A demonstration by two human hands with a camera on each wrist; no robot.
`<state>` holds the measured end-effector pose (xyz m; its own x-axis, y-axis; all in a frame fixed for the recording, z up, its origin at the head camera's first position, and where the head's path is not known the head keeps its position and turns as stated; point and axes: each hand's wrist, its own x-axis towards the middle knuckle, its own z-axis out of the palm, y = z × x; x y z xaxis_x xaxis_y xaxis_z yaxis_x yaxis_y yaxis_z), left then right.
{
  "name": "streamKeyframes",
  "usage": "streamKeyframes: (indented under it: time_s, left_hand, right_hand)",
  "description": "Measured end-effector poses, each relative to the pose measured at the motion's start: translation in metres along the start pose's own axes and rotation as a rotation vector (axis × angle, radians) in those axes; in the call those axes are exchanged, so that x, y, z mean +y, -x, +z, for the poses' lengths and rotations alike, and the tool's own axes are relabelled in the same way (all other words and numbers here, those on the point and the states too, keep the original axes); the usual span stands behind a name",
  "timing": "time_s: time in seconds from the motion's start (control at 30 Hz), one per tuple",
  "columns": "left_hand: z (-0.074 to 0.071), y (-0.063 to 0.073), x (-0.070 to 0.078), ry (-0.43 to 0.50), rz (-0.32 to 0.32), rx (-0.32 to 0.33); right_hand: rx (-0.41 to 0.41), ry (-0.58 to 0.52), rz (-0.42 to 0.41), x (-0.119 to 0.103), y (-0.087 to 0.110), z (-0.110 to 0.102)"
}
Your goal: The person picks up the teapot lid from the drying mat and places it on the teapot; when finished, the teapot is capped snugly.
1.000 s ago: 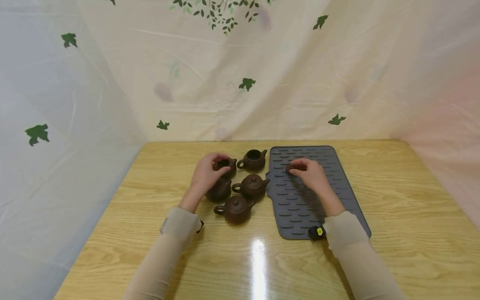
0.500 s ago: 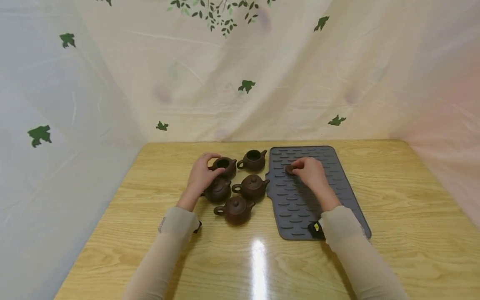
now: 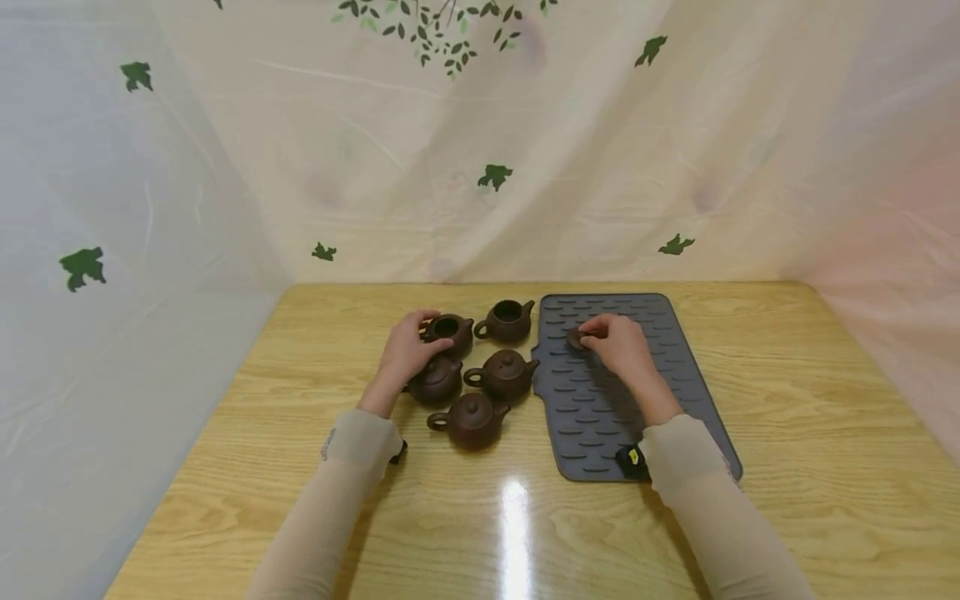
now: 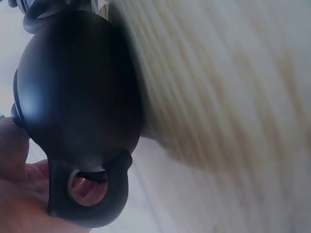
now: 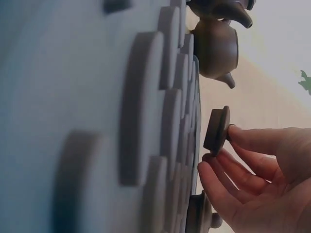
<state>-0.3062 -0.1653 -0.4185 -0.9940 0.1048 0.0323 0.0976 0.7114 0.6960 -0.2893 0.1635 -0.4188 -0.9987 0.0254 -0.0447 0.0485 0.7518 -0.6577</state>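
Note:
My left hand (image 3: pixel 405 346) holds the handle side of a dark brown teapot (image 3: pixel 462 337) without a lid, its thumb in front and fingers behind. In the left wrist view, a lidded teapot (image 4: pixel 82 87) hides most of that hand. Over the grey ridged mat (image 3: pixel 600 408), my right hand (image 3: pixel 618 343) pinches a small round lid (image 5: pixel 217 131) by its knob, and the right wrist view shows the lid tilted on edge. Below that hand a second lid (image 5: pixel 197 213) lies on the mat; in the head view it is hidden.
Another open teapot (image 3: pixel 507 323) stands at the back, beside the mat's left edge. Three lidded teapots, the left one (image 3: pixel 435 383), the right one (image 3: pixel 507 375) and the front one (image 3: pixel 472 422), cluster close together. A patterned curtain (image 3: pixel 420 208) hangs behind the table.
My left hand has drawn back slightly to the left, showing more of the open teapot's mouth. The right hand with the lid has shifted a little left. The teapots stay in place.

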Motion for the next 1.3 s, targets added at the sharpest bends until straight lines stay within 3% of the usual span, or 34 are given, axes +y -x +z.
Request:
streamKeyframes:
  time_s: [0.53,1.3]
  left_hand:
    - [-0.005,-0.005,-0.005,0.026,-0.019,-0.009]
    - [-0.007,-0.012,-0.004,0.022,-0.024,-0.010]
  right_hand:
    - [-0.006,-0.075,-0.082,-0.028,-0.003,0.002]
    - [-0.022,-0.146,-0.147,-0.079,-0.007,0.031]
